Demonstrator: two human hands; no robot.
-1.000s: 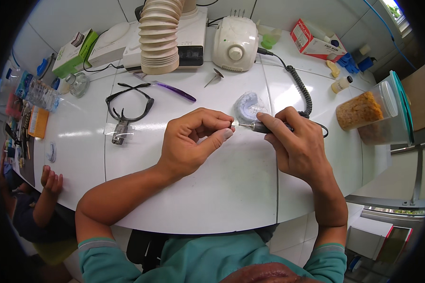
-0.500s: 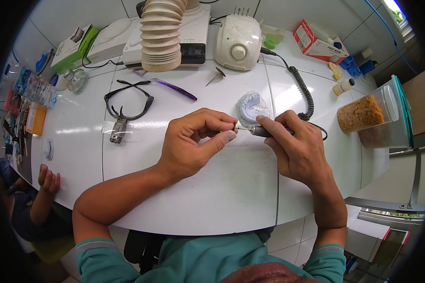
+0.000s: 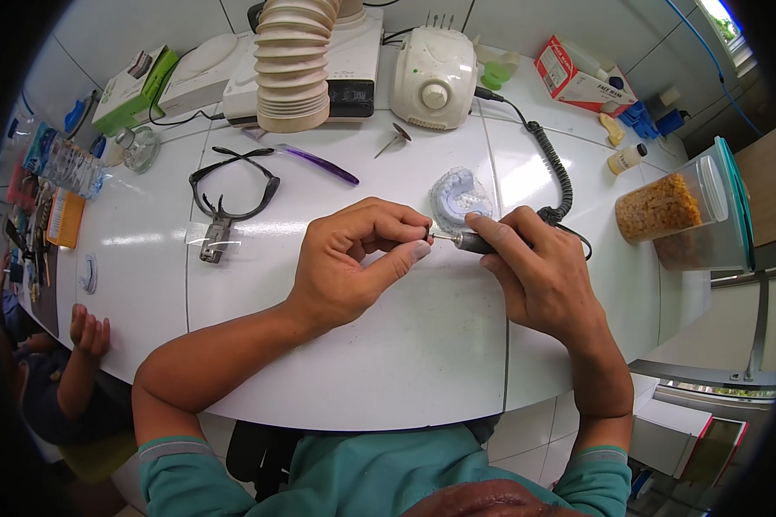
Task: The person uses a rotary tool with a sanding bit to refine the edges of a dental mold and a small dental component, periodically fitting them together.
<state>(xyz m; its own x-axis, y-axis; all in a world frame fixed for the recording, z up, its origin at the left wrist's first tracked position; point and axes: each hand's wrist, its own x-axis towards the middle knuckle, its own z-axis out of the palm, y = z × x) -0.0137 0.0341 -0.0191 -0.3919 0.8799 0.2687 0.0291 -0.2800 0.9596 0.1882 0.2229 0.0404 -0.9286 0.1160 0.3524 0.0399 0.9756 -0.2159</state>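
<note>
Over the middle of the white table, my left hand (image 3: 345, 263) pinches a tiny dark piece (image 3: 428, 233) between thumb and fingertips; its kind is too small to make out. My right hand (image 3: 547, 271) grips a rotary handpiece (image 3: 472, 242) like a pen. The handpiece points left, its thin metal bit (image 3: 444, 236) at or very near the dark piece; contact cannot be told. Just beyond the handpiece lies a pale blue-white dental cast (image 3: 457, 195), shaped like an arch. From behind my right hand a coiled black cord (image 3: 563, 172) runs to the white control unit (image 3: 435, 79).
A ribbed hose (image 3: 295, 69) hangs at the back. Magnifying glasses (image 3: 272, 187), a purple-handled tool (image 3: 323, 164) and a mounted disc (image 3: 394, 140) lie beyond my left hand. Right stands a tub of orange-brown granules (image 3: 660, 209). Another person's hand (image 3: 90, 331) is at the left edge.
My right hand and the handpiece have shifted very slightly, and the cord beside that hand has drawn in a little to the left. My left hand stays in place.
</note>
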